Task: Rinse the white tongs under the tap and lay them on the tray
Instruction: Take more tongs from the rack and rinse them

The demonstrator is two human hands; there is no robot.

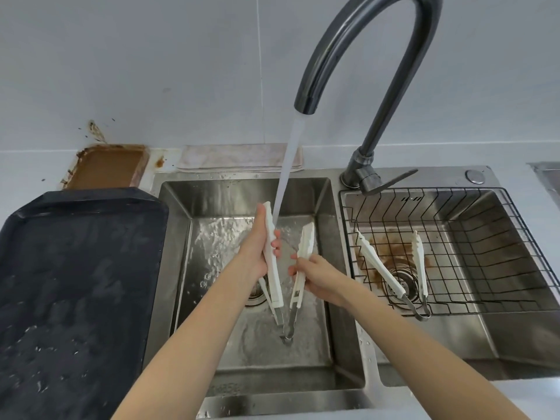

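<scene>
You've got the white plastic tongs with a steel hinge [274,268] spread open over the left steel sink basin [175,237], tips up, hinge down. Your left hand [257,250] is closed round one arm, your right hand [315,277] pinches the other. Water from the dark curved tap [378,71] falls between the two arms, just beside the left one.

Risks: wet plastic could slip from that light right-hand pinch and drop into the basin. The stream looks to mostly miss the right arm, so a rinse could end up uneven. Carrying left, drips land on the bench edge.

The black rectangular tray [75,283] sits left of the sink, wet, nothing on it in the way. A second pair of white tongs [394,274] lies in the black wire basket [485,237] in the right basin; don't mix them up. A stained cloth [239,157] lies behind the sink.
</scene>
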